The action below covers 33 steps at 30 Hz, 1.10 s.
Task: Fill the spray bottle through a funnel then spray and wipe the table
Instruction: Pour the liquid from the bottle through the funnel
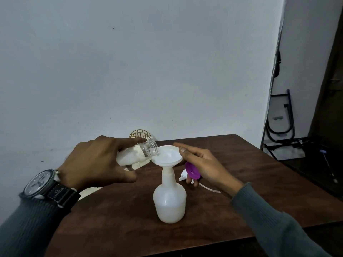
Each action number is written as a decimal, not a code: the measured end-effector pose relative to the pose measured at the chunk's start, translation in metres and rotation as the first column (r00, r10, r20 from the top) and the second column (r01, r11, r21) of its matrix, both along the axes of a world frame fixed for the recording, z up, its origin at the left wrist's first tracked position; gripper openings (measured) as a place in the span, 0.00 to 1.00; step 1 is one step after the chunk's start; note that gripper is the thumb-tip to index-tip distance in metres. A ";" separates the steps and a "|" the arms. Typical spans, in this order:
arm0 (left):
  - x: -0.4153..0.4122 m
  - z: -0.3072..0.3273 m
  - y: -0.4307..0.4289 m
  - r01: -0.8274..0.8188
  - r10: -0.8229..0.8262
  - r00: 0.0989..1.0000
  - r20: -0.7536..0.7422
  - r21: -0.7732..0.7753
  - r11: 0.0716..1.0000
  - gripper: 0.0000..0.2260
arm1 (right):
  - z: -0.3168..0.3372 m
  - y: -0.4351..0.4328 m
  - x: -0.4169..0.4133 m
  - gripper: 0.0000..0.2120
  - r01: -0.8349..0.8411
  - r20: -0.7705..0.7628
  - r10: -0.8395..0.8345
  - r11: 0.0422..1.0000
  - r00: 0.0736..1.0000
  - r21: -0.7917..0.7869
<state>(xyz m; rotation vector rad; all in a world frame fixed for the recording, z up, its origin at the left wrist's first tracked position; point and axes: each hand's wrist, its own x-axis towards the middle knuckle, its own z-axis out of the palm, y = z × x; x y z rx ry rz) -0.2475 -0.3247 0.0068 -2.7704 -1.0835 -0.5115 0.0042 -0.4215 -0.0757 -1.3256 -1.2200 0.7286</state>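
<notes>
The left hand (92,162) gripped a clear plastic jar of white powder (137,154), tipped with its open mouth over the white plastic funnel (167,156); the right hand (204,164) curled its lower fingers round a purple screw lid (193,170), thumb at the funnel's right rim. The funnel stood in the neck of the translucent white spray bottle (169,201), upright near the middle of the dark wooden table (241,164) — filling was the step in hand; the next move probably called for a steeper tilt, with the funnel kept steady so nothing spilled.
</notes>
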 end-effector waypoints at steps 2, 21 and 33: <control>0.000 0.000 0.000 0.000 0.000 1.000 0.000 0.001 1.000 0.38 | 0.000 0.001 0.000 0.19 -0.002 0.000 0.002 1.000 1.000 -0.002; 0.000 0.002 -0.003 -0.021 0.021 1.000 0.002 0.036 0.999 0.37 | 0.000 -0.001 0.001 0.18 -0.007 0.015 0.007 1.000 1.000 0.002; 0.002 0.005 -0.003 -0.023 0.025 0.999 -0.022 0.060 0.998 0.38 | -0.001 0.000 0.001 0.18 -0.001 0.014 0.001 1.000 1.000 -0.002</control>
